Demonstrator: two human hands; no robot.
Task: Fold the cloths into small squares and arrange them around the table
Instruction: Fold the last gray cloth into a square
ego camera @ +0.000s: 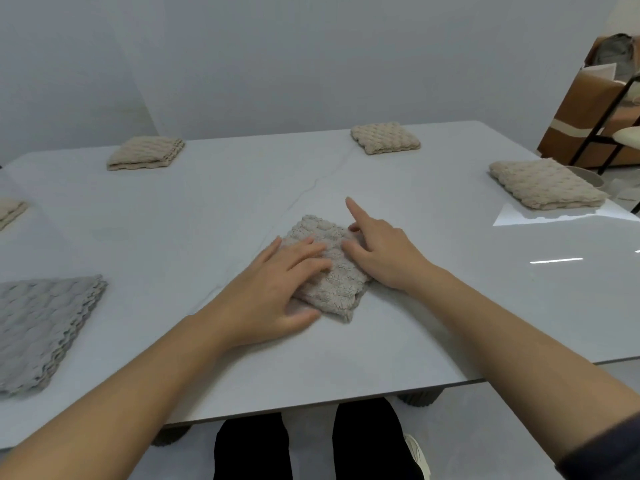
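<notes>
A folded beige textured cloth point(334, 271) lies on the white table point(450, 306) in front of me. My left hand point(277, 285) lies flat on its left half, fingers straight. My right hand point(381, 251) rests on its right edge, index finger pointing away, the other fingers loosely bent over the cloth. Folded beige cloths sit around the table: one far left point(145, 152), one far middle point(384, 137), one at the right point(543, 183), and part of one at the left edge point(10, 211). A folded grey cloth point(41, 327) lies near left.
The table's near edge point(311, 405) runs just above my legs. Cardboard boxes point(581, 109) and a black metal frame point(609, 123) stand beyond the table's far right corner. A plain wall is behind the table.
</notes>
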